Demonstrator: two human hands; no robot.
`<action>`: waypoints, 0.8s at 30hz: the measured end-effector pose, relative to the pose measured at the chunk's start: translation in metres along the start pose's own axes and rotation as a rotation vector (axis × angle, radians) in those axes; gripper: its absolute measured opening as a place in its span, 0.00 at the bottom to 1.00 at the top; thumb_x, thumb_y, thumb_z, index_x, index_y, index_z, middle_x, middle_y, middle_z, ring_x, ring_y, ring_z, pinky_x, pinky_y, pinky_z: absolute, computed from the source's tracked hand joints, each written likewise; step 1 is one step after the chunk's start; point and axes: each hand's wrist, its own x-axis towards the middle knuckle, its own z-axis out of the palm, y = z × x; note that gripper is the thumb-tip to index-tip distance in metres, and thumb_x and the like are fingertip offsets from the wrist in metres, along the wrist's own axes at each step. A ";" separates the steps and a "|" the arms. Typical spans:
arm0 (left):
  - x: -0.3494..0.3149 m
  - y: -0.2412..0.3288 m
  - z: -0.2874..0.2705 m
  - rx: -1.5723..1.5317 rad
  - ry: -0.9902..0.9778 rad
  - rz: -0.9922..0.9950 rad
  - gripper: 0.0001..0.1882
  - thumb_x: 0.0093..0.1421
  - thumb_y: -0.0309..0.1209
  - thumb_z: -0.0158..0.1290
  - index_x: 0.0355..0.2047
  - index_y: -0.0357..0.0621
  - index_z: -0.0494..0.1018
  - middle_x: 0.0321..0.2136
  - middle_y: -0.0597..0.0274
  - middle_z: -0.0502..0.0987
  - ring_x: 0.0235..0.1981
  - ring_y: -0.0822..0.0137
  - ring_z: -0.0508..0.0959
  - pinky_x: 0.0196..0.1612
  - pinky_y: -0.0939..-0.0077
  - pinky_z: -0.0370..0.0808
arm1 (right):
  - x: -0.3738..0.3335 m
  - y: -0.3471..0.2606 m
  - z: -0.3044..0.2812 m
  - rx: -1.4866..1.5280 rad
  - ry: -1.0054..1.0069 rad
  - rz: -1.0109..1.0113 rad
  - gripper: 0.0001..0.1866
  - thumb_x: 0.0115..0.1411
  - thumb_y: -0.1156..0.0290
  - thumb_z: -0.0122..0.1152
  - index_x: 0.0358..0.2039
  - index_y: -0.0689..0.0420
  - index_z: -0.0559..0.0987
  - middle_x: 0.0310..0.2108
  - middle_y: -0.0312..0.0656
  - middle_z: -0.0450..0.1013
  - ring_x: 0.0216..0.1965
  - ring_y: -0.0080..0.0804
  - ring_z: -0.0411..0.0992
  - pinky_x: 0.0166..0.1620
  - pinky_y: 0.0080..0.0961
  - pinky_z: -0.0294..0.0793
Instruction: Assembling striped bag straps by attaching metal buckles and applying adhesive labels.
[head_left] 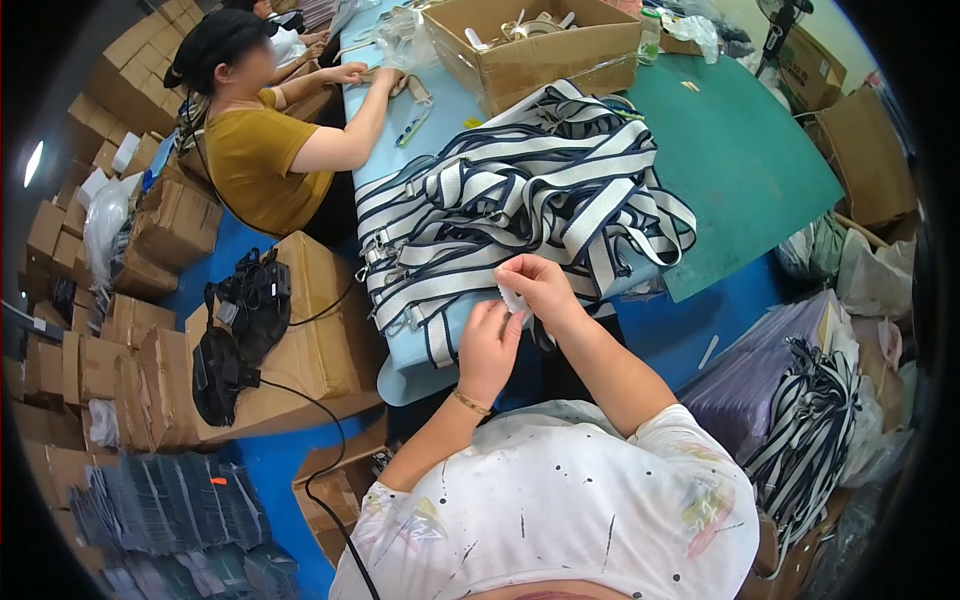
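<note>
My left hand (487, 348) and my right hand (545, 290) come together in front of my chest, at the near edge of the table. Between their pinched fingers is a small white piece (513, 298); the fingers cover most of it, so its kind is unclear. Just beyond my hands lies a big tangled heap of white webbing straps (560, 180) with dark blue edges. Metal buckles or clips (383, 255) show along the heap's left side.
A co-worker in a mustard shirt (250, 150) handles a tan strap at the table's left side. An open cardboard box (560, 68) stands behind the heap, beside a green board (730, 170). Black gear with a cable (240, 325) rests on a carton to my left. More straps (810, 420) hang at right.
</note>
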 end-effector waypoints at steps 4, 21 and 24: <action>0.005 -0.018 -0.006 -0.778 -0.195 -0.516 0.13 0.60 0.36 0.55 0.35 0.37 0.75 0.29 0.66 0.77 0.29 0.76 0.73 0.34 0.80 0.69 | 0.002 -0.004 -0.007 -0.061 -0.321 -0.018 0.05 0.55 0.72 0.63 0.31 0.59 0.78 0.27 0.30 0.73 0.29 0.14 0.68 0.33 0.14 0.67; -0.006 -0.012 0.003 -0.339 -0.113 -0.265 0.13 0.66 0.34 0.46 0.36 0.34 0.71 0.28 0.62 0.72 0.27 0.74 0.72 0.30 0.78 0.72 | 0.004 -0.004 0.004 -0.463 -0.112 -0.351 0.08 0.51 0.70 0.67 0.28 0.60 0.80 0.26 0.35 0.74 0.28 0.19 0.69 0.32 0.18 0.69; -0.014 0.002 0.007 -0.240 0.022 -0.202 0.12 0.66 0.32 0.44 0.35 0.34 0.69 0.28 0.56 0.71 0.27 0.69 0.70 0.33 0.74 0.68 | 0.004 0.004 0.014 -0.427 -0.023 -0.348 0.09 0.53 0.69 0.66 0.27 0.61 0.79 0.24 0.33 0.73 0.26 0.17 0.69 0.29 0.17 0.69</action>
